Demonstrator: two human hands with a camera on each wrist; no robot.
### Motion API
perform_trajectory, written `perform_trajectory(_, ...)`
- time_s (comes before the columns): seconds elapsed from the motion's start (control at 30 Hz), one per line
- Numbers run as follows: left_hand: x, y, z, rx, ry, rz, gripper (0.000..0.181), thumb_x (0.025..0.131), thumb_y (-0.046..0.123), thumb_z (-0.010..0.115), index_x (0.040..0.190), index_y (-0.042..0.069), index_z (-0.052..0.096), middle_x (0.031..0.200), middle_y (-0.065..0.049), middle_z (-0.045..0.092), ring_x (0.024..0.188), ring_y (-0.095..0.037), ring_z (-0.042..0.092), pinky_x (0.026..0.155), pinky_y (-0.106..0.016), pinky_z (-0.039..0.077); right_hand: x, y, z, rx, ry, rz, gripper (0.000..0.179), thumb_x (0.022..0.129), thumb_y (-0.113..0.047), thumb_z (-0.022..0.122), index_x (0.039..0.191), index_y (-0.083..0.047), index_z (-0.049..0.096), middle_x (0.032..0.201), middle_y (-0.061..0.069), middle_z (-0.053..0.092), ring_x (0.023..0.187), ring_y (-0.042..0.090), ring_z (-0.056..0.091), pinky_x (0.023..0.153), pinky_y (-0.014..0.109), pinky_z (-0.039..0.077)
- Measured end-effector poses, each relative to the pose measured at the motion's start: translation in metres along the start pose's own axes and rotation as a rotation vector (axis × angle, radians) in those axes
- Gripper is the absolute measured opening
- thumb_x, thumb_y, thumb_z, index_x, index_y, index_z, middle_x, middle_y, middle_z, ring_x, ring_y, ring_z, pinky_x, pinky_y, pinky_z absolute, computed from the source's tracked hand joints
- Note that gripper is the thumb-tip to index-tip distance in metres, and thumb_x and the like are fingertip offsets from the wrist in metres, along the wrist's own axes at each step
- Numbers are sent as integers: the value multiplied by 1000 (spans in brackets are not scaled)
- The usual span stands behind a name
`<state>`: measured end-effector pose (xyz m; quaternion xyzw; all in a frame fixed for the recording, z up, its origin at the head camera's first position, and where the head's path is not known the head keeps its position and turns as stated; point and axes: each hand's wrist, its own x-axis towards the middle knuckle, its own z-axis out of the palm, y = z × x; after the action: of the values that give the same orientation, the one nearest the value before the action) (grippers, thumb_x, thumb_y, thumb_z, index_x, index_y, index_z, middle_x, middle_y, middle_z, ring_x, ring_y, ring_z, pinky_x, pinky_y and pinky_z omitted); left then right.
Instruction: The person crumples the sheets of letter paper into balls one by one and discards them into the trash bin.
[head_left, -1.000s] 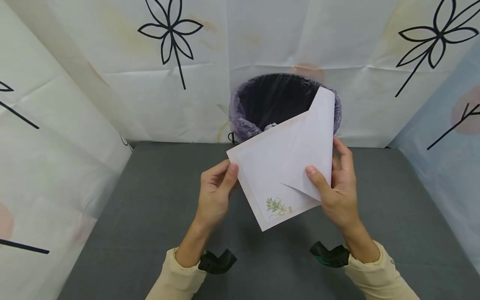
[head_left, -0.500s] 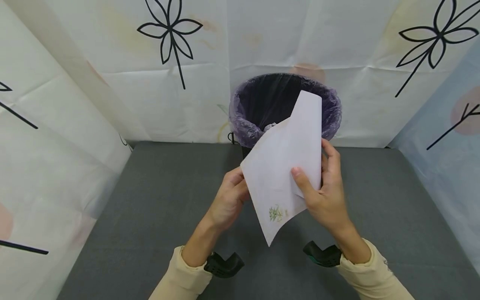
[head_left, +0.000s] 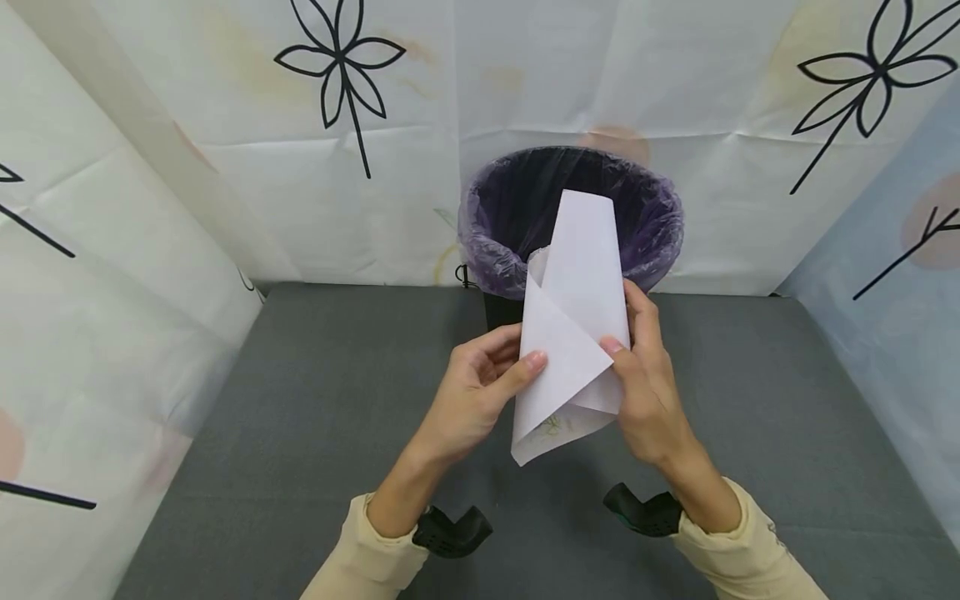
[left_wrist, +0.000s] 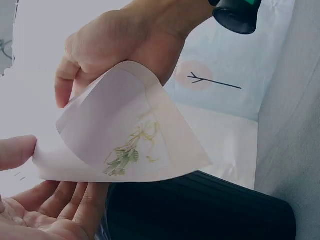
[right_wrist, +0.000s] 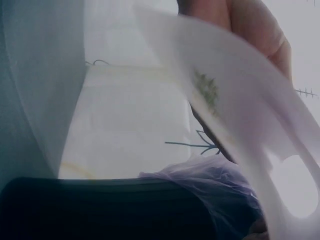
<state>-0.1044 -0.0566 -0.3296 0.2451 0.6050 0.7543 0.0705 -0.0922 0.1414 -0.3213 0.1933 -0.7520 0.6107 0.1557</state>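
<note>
A sheet of pale paper (head_left: 581,267) with a printed green plant near one corner is held between both hands, its two sides folded over each other. My left hand (head_left: 468,396) pinches the left fold, thumb on the front face and fingers behind. On the right edge, my right hand (head_left: 651,392) grips the paper with its thumb over the overlapping flap. The left wrist view shows the paper (left_wrist: 120,130) curved into a cone-like shape, the plant print inside. In the right wrist view the paper hides much of the hands.
Behind the paper stands a dark bin (head_left: 501,310) lined with a purple plastic bag (head_left: 660,225), partly covered by the paper. Something crumpled and whitish shows at its near rim. A grey tabletop (head_left: 337,400) lies below, with printed fabric walls (head_left: 225,167) around it.
The left hand has moved right, folding the paper's left side over the right flap. The right hand has shifted left, bringing the paper's top in front of the bin's middle.
</note>
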Motion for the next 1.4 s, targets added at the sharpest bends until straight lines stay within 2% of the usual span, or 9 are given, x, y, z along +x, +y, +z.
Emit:
perform_trajectory(0.07, 0, 0, 0, 8, -2, 6, 41, 101, 7, 61, 138, -10, 53, 123, -26, 65, 103, -24, 68, 86, -36, 58, 1, -2, 0, 48, 17, 2, 54, 101, -10, 35, 156, -5, 32, 132, 14, 50, 110, 24, 51, 89, 28, 43)
perform_trajectory(0.3, 1, -1, 3, 88, -2, 20, 41, 100, 1, 61, 140, -9, 53, 127, -24, 64, 110, -29, 67, 87, -41, 59, 4, -3, 1, 149, 32, -92, 47, 106, -6, 35, 152, 0, 42, 115, 11, 56, 94, 21, 57, 72, 24, 50)
perform_trajectory(0.5, 1, 0, 3, 124, 2, 18, 40, 100, 1, 61, 138, -8, 54, 126, -24, 65, 110, -29, 68, 86, -40, 59, 7, -1, 0, 238, 49, -58, 43, 105, 1, 43, 147, 3, 48, 108, 11, 60, 92, 20, 63, 70, 23, 56)
perform_trajectory(0.67, 2, 0, 2, 164, 63, 22, 32, 96, 0, 67, 126, -9, 62, 114, -23, 71, 97, -28, 73, 78, -39, 61, 9, 1, -3, 307, 65, -22, 38, 101, 7, 50, 139, 6, 54, 104, 12, 66, 90, 19, 67, 70, 26, 58)
perform_trajectory(0.87, 4, -1, 1, 180, 109, 35, 24, 92, -2, 71, 114, -9, 67, 102, -22, 74, 85, -26, 75, 73, -39, 62, 11, 2, -5, 319, 54, -38, 36, 96, 13, 55, 132, 11, 58, 104, 13, 71, 90, 19, 71, 74, 26, 59)
perform_trajectory(1.17, 6, -2, 0, 159, 115, 39, 17, 89, -7, 72, 105, -12, 66, 95, -25, 73, 81, -29, 75, 69, -41, 62, 10, 2, -9, 225, 49, 55, 34, 95, 11, 60, 129, 9, 62, 98, 10, 75, 81, 18, 71, 66, 27, 59)
perform_trajectory(1.27, 5, -3, -1, 145, 117, 50, 16, 88, -9, 72, 103, -13, 66, 94, -26, 73, 81, -31, 75, 68, -42, 62, 8, 1, -13, 179, 15, 78, 33, 95, 10, 62, 127, 8, 64, 97, 11, 74, 82, 18, 71, 67, 27, 59)
perform_trajectory(1.4, 5, -2, -3, 135, 130, 72, 14, 87, -10, 73, 100, -13, 67, 93, -26, 73, 79, -33, 75, 66, -43, 62, 5, 1, -19, 128, -78, 82, 33, 90, 10, 69, 122, 6, 68, 100, 13, 74, 84, 20, 73, 72, 27, 60)
